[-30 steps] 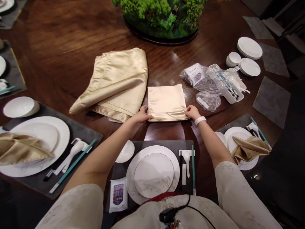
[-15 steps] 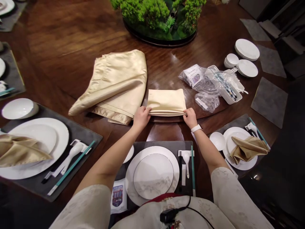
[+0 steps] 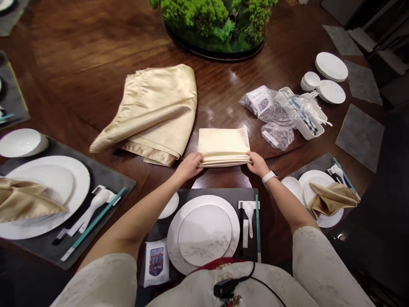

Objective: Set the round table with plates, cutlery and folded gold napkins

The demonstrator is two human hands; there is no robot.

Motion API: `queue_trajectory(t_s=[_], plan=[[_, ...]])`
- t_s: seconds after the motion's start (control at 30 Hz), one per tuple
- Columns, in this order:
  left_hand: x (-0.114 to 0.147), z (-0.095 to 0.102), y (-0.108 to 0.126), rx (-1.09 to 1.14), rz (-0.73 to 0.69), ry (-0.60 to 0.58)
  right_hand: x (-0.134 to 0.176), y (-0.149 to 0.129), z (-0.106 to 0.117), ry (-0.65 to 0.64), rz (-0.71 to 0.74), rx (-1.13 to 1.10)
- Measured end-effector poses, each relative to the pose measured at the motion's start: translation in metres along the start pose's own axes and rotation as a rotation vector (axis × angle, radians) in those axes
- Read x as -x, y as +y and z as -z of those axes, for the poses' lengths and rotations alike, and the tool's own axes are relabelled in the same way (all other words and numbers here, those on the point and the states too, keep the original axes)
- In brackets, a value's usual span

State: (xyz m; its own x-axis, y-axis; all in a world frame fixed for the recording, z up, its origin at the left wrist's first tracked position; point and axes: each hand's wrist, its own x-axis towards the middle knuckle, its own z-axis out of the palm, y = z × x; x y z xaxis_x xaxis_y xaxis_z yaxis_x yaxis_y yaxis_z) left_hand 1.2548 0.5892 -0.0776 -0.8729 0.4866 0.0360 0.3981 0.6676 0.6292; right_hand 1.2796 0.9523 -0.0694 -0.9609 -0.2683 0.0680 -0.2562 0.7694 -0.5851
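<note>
A pale gold cloth napkin [image 3: 223,143] lies between my hands, partly pleated along its near edge. My left hand [image 3: 191,165] pinches the near left corner of the pleats. At the near right corner my right hand [image 3: 256,163] grips the same folds, a white watch on its wrist. Left of the napkin is a heap of larger gold cloth [image 3: 156,111], folded loosely. Nearer to me, a small plate [image 3: 206,234] rests on a larger plate [image 3: 235,245], with a white spoon [image 3: 250,215] and teal-ended chopsticks [image 3: 258,226] to their right.
A green miniature landscape [image 3: 211,25] stands at the table's middle. To the right lie plastic-wrapped packets [image 3: 263,102], a white cutlery box [image 3: 308,123] and stacked plates [image 3: 331,66]. Place settings with folded napkins [image 3: 334,198] flank me; a wipes packet [image 3: 156,262] lies by the plates.
Both hands have drawn the pleated edge a little toward me. The whole napkin sits slightly nearer, still held at both corners.
</note>
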Motion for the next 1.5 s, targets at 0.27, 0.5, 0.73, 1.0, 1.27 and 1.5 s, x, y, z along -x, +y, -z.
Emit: queue_trajectory(t_s=[0.27, 0.5, 0.73, 1.0, 1.27, 1.5], plan=[[-0.034, 0.004, -0.010, 0.376, 0.434, 0.185, -0.049, -0.002, 0.007, 0.144, -0.492, -0.272], [-0.055, 0.010, -0.012, 0.197, 0.613, 0.203, -0.071, -0.011, 0.006, 0.104, -0.617, -0.014], [-0.054, 0.010, 0.018, -0.339, 0.163, 0.214, -0.071, -0.037, 0.007, 0.018, -0.278, 0.493], [-0.059, 0.007, 0.007, -0.387, -0.114, -0.048, -0.072, -0.042, 0.020, -0.399, 0.091, 0.702], [-0.055, 0.005, -0.009, -0.241, -0.110, -0.058, -0.075, -0.057, 0.015, -0.426, 0.109, 0.756], [-0.063, 0.004, -0.003, -0.273, -0.010, -0.014, -0.111, -0.062, 0.016, -0.312, -0.074, 0.688]])
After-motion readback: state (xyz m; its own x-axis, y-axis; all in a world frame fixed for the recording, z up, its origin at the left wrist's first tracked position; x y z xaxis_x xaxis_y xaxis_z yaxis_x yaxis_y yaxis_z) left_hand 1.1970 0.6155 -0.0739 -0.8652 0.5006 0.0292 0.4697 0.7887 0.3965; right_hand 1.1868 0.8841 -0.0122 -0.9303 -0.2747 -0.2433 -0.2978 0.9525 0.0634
